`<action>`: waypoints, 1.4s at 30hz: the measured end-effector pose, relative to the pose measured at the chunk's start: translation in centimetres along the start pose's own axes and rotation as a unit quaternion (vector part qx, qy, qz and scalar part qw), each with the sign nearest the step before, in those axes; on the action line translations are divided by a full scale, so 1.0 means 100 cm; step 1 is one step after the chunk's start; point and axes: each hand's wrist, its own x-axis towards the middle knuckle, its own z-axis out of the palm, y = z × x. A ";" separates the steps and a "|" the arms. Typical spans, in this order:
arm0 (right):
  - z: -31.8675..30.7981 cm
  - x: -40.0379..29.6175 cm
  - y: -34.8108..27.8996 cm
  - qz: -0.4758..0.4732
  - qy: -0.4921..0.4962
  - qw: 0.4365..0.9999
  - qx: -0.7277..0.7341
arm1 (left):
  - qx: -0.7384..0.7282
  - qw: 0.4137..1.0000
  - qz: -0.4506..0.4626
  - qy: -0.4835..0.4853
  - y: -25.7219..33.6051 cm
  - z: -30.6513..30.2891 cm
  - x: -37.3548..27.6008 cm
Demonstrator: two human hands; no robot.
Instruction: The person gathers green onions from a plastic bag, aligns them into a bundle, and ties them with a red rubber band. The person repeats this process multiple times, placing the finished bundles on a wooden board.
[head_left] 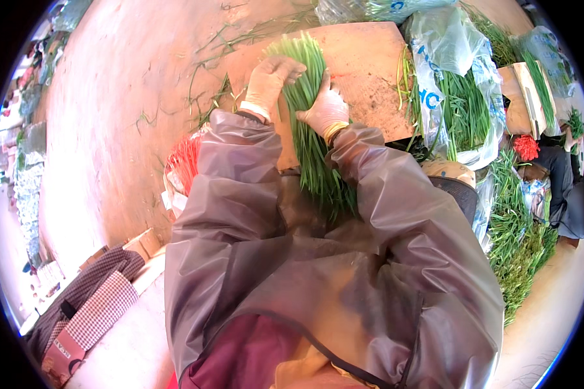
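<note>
A thick bunch of long green leaves, apparently garlic chives (pixel 305 104), lies over a flat brown board (pixel 370 73), its pale cut ends pointing away from me. The leafy tips hang over the board's near edge towards my lap. My right hand (pixel 327 109), in a pale thin glove, grips the bunch around its middle from the right, thumb across the top. My left hand (pixel 270 80), also gloved, is at the left side near the pale ends. Its bent fingers reach over the stems; whether they pinch any is hidden.
Red ties (pixel 184 158) in a bag sit by my left forearm. On the right, a clear plastic bag (pixel 455 97) holds more greens. Loose greens (pixel 520 233) are heaped behind my right elbow, near another person's leg (pixel 557 180). Checked cloth (pixel 102 296) lies lower left. Stray leaves litter the floor (pixel 112 116).
</note>
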 end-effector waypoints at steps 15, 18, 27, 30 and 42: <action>-0.003 0.004 0.014 -0.034 0.005 0.998 0.046 | 0.391 0.872 0.295 -0.013 -0.014 0.042 0.031; -0.002 0.007 0.021 -0.037 -0.005 0.995 0.092 | 0.524 0.779 0.342 -0.034 -0.037 0.050 0.055; -0.030 0.084 0.113 -0.162 0.138 0.976 0.039 | 0.528 0.800 0.285 -0.021 -0.048 0.069 0.063; -0.028 0.110 0.101 -0.291 0.078 0.943 -0.140 | 0.498 0.809 0.313 -0.013 -0.054 0.063 0.065; -0.012 0.115 0.079 0.000 -0.182 0.729 0.660 | 0.406 0.841 0.356 0.041 -0.055 0.044 0.049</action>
